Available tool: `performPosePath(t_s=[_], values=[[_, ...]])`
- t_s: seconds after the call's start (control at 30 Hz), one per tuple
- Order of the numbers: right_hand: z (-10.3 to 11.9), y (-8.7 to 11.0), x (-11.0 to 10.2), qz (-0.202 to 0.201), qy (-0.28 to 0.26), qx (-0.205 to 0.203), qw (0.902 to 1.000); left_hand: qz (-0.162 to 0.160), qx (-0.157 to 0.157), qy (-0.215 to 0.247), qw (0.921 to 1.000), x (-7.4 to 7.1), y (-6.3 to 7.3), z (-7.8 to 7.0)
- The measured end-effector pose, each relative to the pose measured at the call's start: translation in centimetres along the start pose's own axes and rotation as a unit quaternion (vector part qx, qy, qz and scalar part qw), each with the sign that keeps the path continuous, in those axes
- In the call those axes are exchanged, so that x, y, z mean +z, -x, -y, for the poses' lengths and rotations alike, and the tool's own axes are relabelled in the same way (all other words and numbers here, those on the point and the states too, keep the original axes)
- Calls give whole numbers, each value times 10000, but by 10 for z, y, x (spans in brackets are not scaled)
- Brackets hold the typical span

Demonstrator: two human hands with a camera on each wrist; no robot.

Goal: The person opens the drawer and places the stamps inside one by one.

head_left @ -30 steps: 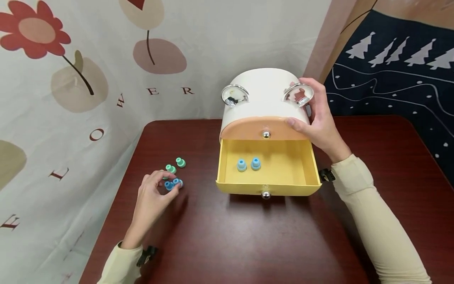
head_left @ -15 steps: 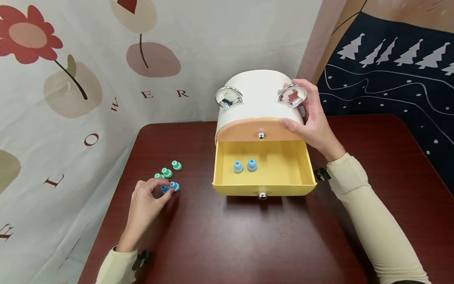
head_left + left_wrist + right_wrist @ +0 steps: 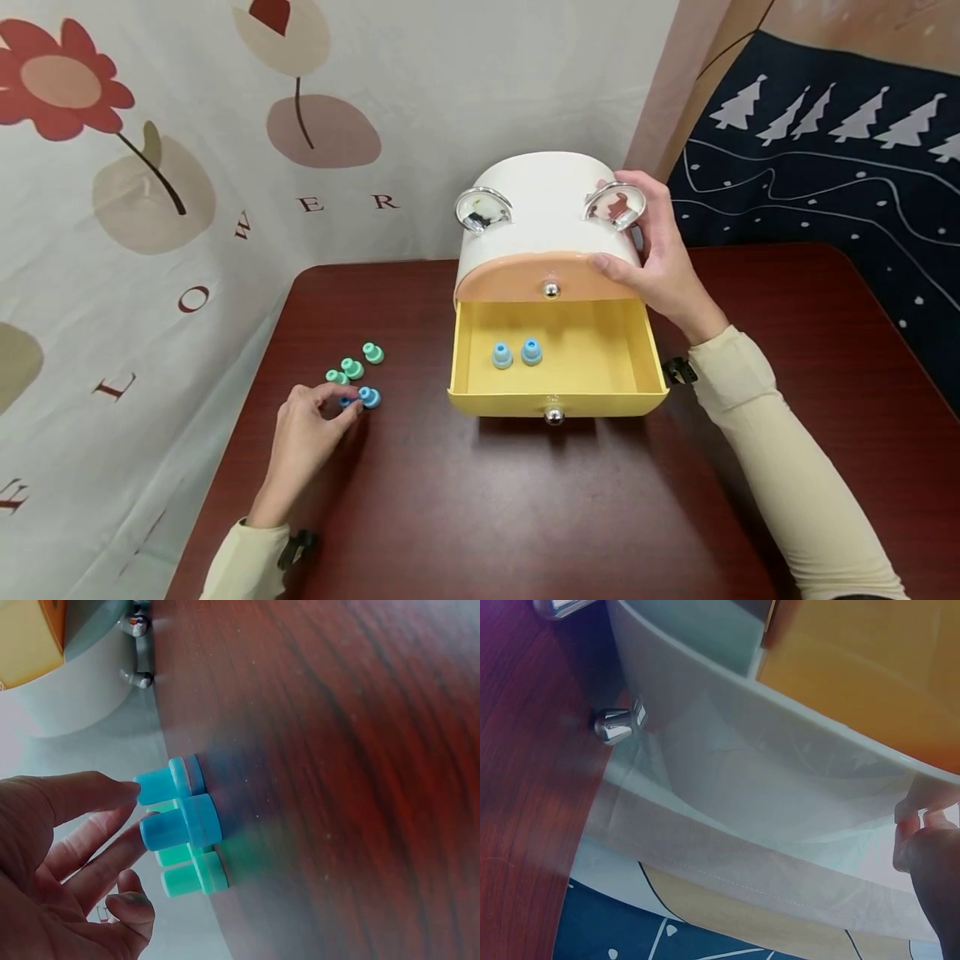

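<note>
In the head view my left hand point(image 3: 311, 429) bends its thumb and forefinger around the narrow top of a light blue stepped peg point(image 3: 368, 397). A darker blue peg point(image 3: 169, 827) stands close beside it, mostly hidden by the fingers from above. Several green pegs point(image 3: 352, 368) stand just beyond. My right hand point(image 3: 666, 258) grips the right side of a white drawer box point(image 3: 551, 200), thumb on its front edge and fingers behind. The yellow lower drawer point(image 3: 592, 367) is pulled out, holding two light blue pegs point(image 3: 532, 352). Peach covers the upper drawer point(image 3: 510, 280), which is closed.
Two shiny round ears point(image 3: 483, 210) stick up from the box. Silver knobs point(image 3: 553, 416) project from the drawers. The dark red tabletop point(image 3: 450, 508) meets a flower-printed cloth point(image 3: 420, 125) at the back and a navy cloth point(image 3: 810, 183) at right.
The left thumb and forefinger have drawn closer together at the blue pegs, covering more of the darker one. The right hand keeps its hold on the box. The head view has shifted slightly.
</note>
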State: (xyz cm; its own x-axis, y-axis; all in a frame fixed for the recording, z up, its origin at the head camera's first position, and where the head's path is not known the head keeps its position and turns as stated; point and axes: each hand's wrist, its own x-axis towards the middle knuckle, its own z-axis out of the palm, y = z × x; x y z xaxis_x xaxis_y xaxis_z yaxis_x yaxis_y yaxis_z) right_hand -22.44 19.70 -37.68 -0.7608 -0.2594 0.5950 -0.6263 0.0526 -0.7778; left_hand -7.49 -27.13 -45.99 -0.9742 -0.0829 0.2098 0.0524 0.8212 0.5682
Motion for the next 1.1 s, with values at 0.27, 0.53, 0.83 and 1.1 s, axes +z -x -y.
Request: performPosePath(t_s=[0.27, 0.53, 0.83, 1.1], values=[[0, 1, 1, 7, -51, 57, 10000, -12, -2, 64, 10000, 8, -3, 0], [0, 2, -1, 9, -39, 21, 10000, -165, 149, 167, 9996, 18, -12, -1], [0, 2, -1, 18, -16, -30, 10000, -156, 55, 73, 9998, 16, -13, -1], [2, 1, -1, 13, 3, 77, 10000, -407, 468, 99, 9980, 7, -14, -8]])
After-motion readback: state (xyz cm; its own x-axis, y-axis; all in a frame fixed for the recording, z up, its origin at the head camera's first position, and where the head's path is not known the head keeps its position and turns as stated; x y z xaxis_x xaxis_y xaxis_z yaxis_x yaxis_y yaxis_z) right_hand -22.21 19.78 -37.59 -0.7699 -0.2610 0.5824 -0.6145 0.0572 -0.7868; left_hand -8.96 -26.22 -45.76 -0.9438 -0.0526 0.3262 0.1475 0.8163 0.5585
